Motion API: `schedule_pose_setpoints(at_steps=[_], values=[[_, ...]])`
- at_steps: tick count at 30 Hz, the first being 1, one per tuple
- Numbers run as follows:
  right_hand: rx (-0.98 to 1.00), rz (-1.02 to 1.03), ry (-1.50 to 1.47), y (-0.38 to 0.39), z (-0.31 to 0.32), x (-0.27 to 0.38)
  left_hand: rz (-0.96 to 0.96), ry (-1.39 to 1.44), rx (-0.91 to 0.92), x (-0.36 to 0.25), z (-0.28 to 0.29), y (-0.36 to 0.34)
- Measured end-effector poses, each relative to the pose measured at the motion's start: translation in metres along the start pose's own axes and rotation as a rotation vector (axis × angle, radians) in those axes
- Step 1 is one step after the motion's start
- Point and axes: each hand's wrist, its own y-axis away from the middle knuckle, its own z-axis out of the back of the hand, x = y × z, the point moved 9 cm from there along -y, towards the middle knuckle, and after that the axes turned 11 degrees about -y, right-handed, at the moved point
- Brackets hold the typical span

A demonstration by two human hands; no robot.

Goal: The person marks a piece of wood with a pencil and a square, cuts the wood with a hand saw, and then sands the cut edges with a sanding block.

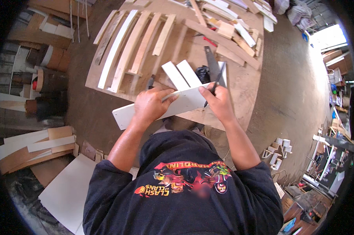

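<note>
A long white board (126,115) with small holes lies slanted across the near edge of the plywood table (239,109). My left hand (153,102) is closed on its upper edge, the thumb by a thin greyish piece I cannot make out. Farther right, my right hand (218,100) grips the same board, thumb on its face, with a slim black tool (206,102) among its fingers. Beyond the board are two short white strips (173,74), a long dark tool (210,58), a black bundle (202,74) and a small dark tool (150,81).
Wooden slats (141,43) lie in a row on the table's back left, mixed offcuts (233,35) at its back right. Wood panels (63,184) and boards are stacked at lower left. Small white pieces (276,152) sit on the floor at right, near cluttered materials (333,164).
</note>
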Motion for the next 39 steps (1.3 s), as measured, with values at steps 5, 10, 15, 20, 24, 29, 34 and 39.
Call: schedule_pose_setpoints(at_steps=[5, 10, 15, 20, 24, 29, 34, 39], values=[[0.129, -0.159, 0.307, -0.058, -0.056, -0.130, 0.170, -0.114, 0.165, 0.089, -0.077, 0.037], [0.245, -0.284, 0.770, -0.100, -0.112, -0.203, 0.204, -0.112, 0.303, 0.151, -0.126, 0.067], [0.301, -0.309, 0.972, -0.126, -0.148, -0.229, 0.202, -0.074, 0.329, 0.184, -0.146, 0.083], [0.132, -0.183, 0.980, -0.129, -0.145, -0.213, 0.191, -0.055, 0.374, 0.183, -0.145, 0.075], [-0.169, 0.024, 0.779, -0.088, -0.085, -0.191, 0.156, -0.055, 0.367, 0.159, -0.143, 0.058], [-0.502, -0.001, 0.921, -0.013, 0.067, -0.196, 0.023, -0.061, 0.285, 0.118, -0.157, 0.028], [-0.267, -0.179, 0.968, 0.047, 0.132, -0.240, -0.127, -0.065, 0.144, 0.067, -0.150, -0.003], [-0.058, -0.048, 1.163, 0.047, 0.120, -0.228, -0.240, 0.012, 0.016, 0.019, -0.152, -0.019]])
